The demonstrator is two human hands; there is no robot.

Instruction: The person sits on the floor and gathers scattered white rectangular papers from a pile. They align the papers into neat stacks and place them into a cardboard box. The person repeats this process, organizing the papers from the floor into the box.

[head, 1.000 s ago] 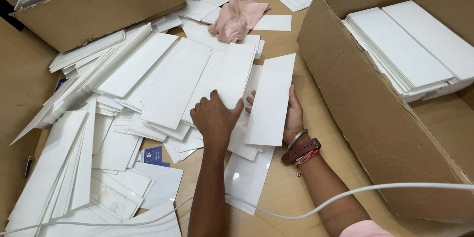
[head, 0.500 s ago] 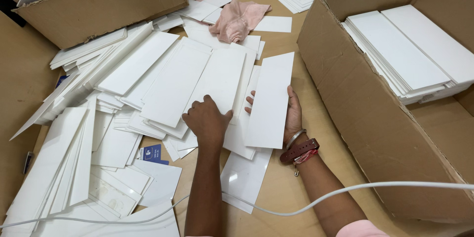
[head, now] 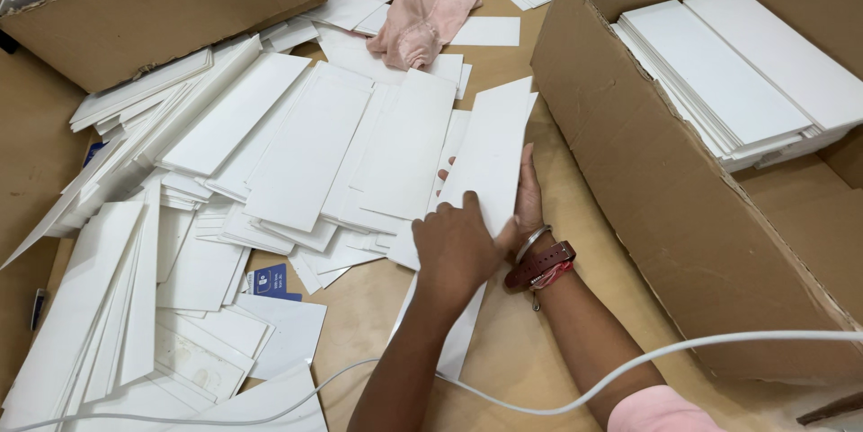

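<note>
Hands meet on one long white card (head: 490,149) near the middle of the desk (head: 526,356). The left hand (head: 458,248) comes in from below with the forearm slanting up to the right, back of the hand upward, and its fingers (head: 449,214) are curled over the lower end of the card, pressing on its face. The right hand (head: 526,198) lies along the card's right edge, palm turned to the left; its fingers are stretched almost straight and go under the card, so the card is held between both hands and its upper end lifts a little above the other sheets. A metal bangle and a dark red watch strap (head: 539,263) sit on the right wrist.

To the left, many similar white cards (head: 306,149) are spread in a loose overlapping pile. A pink cloth (head: 418,26) lies beyond them. On the right stands a large cardboard box (head: 647,180) with neat stacks of white cards inside. A white cable (head: 719,342) crosses over the right forearm.
</note>
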